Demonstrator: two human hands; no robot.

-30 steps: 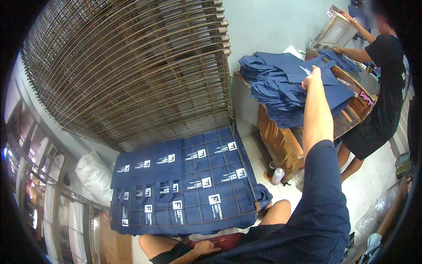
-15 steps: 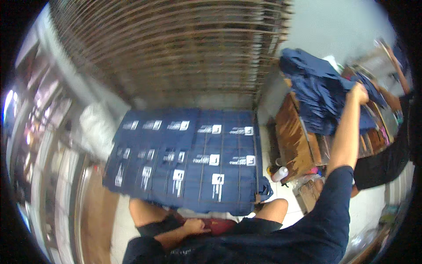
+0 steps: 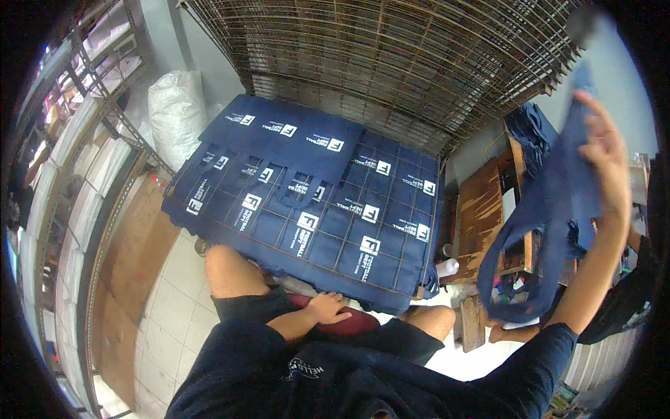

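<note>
My right hand (image 3: 604,150) is raised at the far right, closed on a navy cloth tote bag (image 3: 558,188) whose looped handle hangs down toward my forearm. The bag is partly blurred. Between my knees, my left hand (image 3: 329,309) lies flat with its fingers out, over a maroon seat (image 3: 349,324), holding nothing. Before me, several navy tote bags (image 3: 283,230) with white prints lie on wire mesh racks (image 3: 412,269). A few lie over the mesh at the far left, their handles trailing toward me.
A stack of raised wire racks (image 3: 391,63) leans over the far side. To the right, a worn wooden cabinet (image 3: 478,213) carries a navy pile (image 3: 527,126); a co-worker's dark clothing (image 3: 614,307) shows beyond. A white sack (image 3: 176,115) and loaded shelves (image 3: 77,230) stand left.
My right hand has lifted the navy bag off the pile at the right, and it now hangs in the air. My view has tilted. My left hand stays near my lap.
</note>
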